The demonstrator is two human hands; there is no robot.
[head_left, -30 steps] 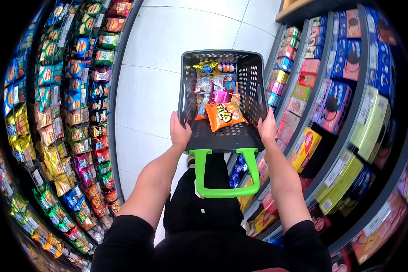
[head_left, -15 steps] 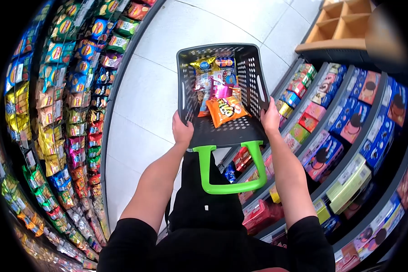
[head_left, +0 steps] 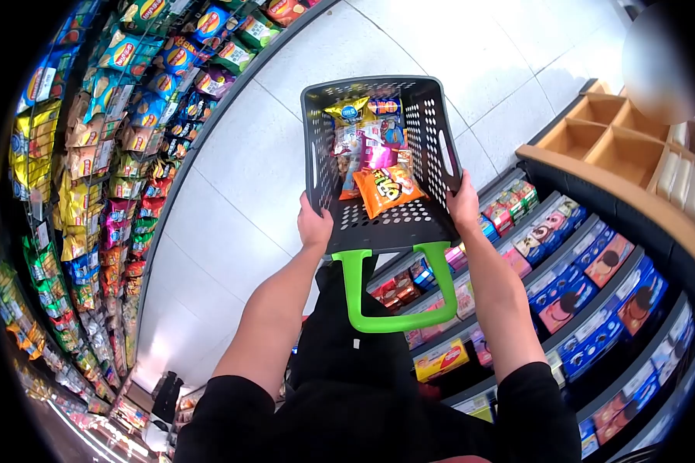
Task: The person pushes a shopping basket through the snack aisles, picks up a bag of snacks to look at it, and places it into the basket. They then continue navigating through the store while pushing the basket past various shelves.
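A black perforated shopping basket point(head_left: 394, 238) hangs in front of my body, held from both sides. My left hand point(head_left: 315, 224) grips its left rim near the close end, fingers mostly behind the wall. On the opposite rim, my right hand point(head_left: 463, 204) is closed the same way. The green handle point(head_left: 400, 322) is folded down toward me. Inside lie several snack packets: an orange bag point(head_left: 389, 190) on top, a pink bag point(head_left: 380, 157) beneath it, and a yellow bag point(head_left: 349, 112) at the far end.
Racks of chip bags point(head_left: 123, 51) curve along the left. Shelves of boxed snacks point(head_left: 564, 301) run along the right, close to my right arm. A wooden compartment stand point(head_left: 625, 158) rises at the upper right. Pale floor tiles point(head_left: 232, 166) stretch between them.
My view has turned, so the shelves and wooden stand sit at a different angle and more floor shows. Both hands keep their hold, and the basket's contents look unchanged.
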